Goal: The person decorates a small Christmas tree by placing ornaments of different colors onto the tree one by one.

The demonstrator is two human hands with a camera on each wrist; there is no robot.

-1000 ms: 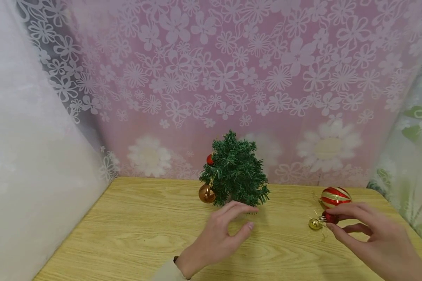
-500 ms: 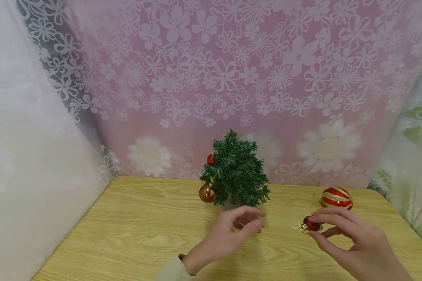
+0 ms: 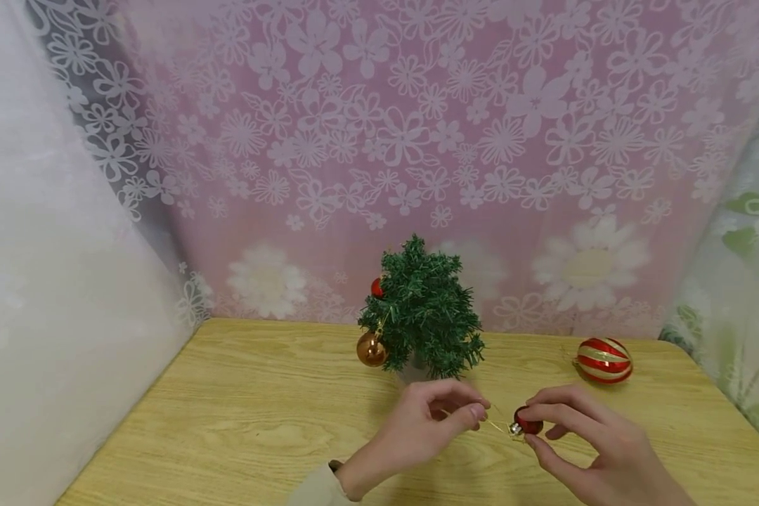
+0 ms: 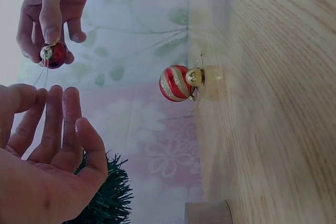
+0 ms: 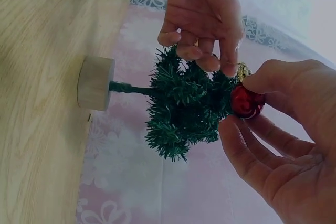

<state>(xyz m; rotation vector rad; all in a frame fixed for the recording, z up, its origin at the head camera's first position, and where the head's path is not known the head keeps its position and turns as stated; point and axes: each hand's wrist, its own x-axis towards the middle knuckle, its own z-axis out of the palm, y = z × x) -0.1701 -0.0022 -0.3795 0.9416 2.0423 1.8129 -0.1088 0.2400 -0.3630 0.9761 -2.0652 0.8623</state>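
My right hand [image 3: 601,443] pinches a small dark red Christmas bauble [image 3: 531,421] between thumb and fingers, its metal cap turned to the left. From the cap a thin gold string [image 3: 497,426] runs to my left hand [image 3: 420,422], which pinches its end between thumb and fingertip. Both hands are above the table, in front of a small artificial Christmas tree [image 3: 426,309]. On the tree's left side hang a copper bauble [image 3: 372,349] and a red bauble [image 3: 377,287]. The tree's round wooden base [image 5: 96,83] shows in the right wrist view.
A red and gold striped bauble [image 3: 604,360] lies at the right of the wooden table [image 3: 240,407]. Beside it in the left wrist view is a small gold bauble [image 4: 195,77], not visible in the head view. A pink flowered curtain [image 3: 379,140] hangs behind the table.
My right hand has lifted the red bauble and brought it left towards my left hand. The left hand has moved slightly right, its fingers closing on the bauble's string.
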